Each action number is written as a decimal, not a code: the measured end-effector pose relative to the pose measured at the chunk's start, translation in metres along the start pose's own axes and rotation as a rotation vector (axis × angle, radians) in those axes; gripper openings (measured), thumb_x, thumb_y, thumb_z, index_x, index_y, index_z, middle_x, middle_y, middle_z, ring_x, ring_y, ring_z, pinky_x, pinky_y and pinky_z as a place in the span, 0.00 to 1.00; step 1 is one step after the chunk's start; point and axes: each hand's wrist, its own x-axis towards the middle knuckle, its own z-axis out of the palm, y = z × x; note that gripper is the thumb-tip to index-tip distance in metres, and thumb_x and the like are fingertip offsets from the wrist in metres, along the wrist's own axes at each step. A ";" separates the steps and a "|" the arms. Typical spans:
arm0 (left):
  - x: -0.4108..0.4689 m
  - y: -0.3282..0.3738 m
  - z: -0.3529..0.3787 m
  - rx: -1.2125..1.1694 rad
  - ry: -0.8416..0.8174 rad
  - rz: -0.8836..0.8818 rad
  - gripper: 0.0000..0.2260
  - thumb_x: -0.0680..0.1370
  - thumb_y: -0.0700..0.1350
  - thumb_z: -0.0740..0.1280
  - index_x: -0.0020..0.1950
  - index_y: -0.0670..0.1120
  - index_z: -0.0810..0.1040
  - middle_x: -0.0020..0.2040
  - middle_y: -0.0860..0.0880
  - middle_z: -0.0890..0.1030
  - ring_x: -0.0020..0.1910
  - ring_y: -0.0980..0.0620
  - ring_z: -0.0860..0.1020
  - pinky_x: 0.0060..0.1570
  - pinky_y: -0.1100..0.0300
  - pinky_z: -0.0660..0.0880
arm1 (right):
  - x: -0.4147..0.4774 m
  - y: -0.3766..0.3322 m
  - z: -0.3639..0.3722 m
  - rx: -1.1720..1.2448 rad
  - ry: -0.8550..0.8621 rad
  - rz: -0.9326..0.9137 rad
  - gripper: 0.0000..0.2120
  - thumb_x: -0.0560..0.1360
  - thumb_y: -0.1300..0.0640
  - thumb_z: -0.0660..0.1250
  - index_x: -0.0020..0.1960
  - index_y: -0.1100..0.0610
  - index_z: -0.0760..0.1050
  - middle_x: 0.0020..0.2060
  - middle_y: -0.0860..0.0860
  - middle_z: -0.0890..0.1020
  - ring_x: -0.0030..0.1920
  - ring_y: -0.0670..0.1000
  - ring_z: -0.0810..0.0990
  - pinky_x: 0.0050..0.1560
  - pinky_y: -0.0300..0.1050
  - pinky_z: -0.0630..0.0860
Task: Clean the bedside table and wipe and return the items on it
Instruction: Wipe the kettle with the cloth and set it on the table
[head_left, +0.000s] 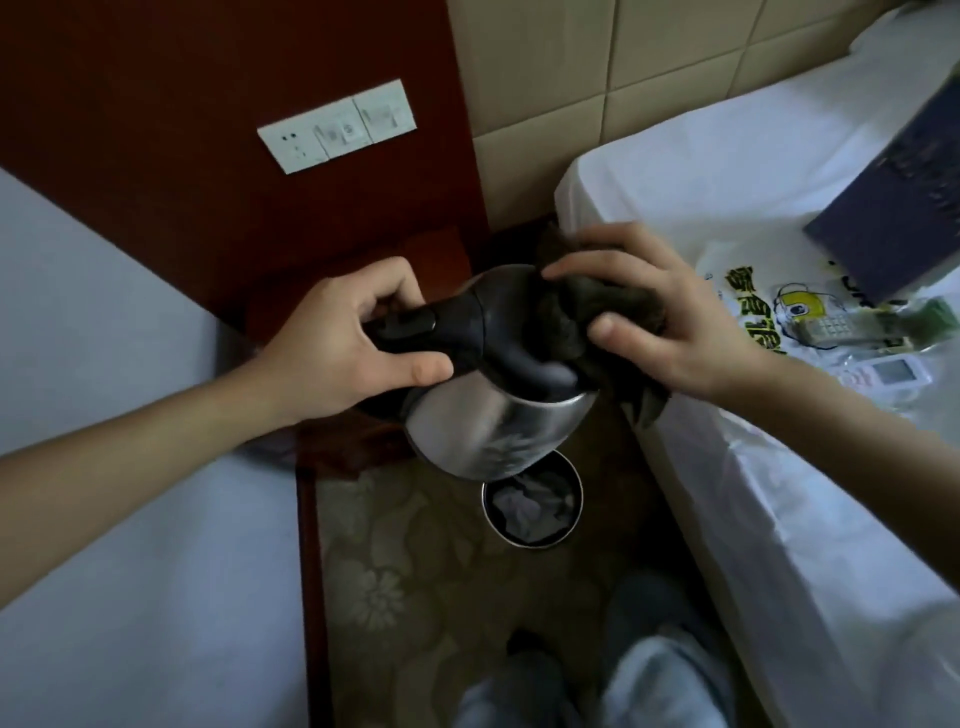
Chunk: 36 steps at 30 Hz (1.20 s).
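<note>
- While the left hand (343, 338) has its fingers and thumb curled tight round the black handle (415, 332), the kettle (488, 415) hangs tipped in the air. It is just right of the bedside table (436, 249) and above the bin (532, 499).
- I think the kettle is hard, shiny and a bit slippery on its metal side. It may be heavy (more so with water in it, which I cannot see). The handle looks like the best place to hold it.
- On top of the kettle sits the dark cloth (613, 306). It looks soft and floppy, so it will bunch up easily.
- Bent fingers and thumb of the right hand (675, 312) pinch the cloth and press it on the lid.
- Count: one kettle, one cloth, one bin. On the white bed (727, 493) lie two remotes (836, 327) and one dark box (904, 208).
</note>
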 end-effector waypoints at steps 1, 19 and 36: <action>-0.013 0.002 -0.007 0.000 0.015 -0.004 0.17 0.63 0.56 0.72 0.38 0.48 0.69 0.35 0.48 0.75 0.31 0.58 0.73 0.32 0.64 0.67 | -0.002 -0.004 0.003 0.047 0.014 0.061 0.21 0.77 0.38 0.54 0.63 0.48 0.71 0.59 0.52 0.71 0.62 0.50 0.72 0.64 0.50 0.67; -0.087 0.054 -0.029 0.012 0.277 -0.033 0.18 0.64 0.57 0.72 0.39 0.45 0.72 0.35 0.51 0.76 0.32 0.57 0.74 0.31 0.66 0.68 | 0.016 -0.123 0.017 -0.254 0.082 -0.024 0.20 0.74 0.46 0.55 0.61 0.54 0.73 0.54 0.50 0.77 0.54 0.58 0.72 0.53 0.49 0.68; -0.064 0.115 -0.044 -0.565 0.651 -0.411 0.07 0.73 0.43 0.71 0.42 0.44 0.73 0.24 0.53 0.73 0.21 0.56 0.69 0.22 0.66 0.66 | 0.032 -0.121 -0.032 0.133 0.515 0.148 0.09 0.73 0.57 0.62 0.53 0.48 0.70 0.49 0.49 0.75 0.49 0.42 0.72 0.51 0.27 0.67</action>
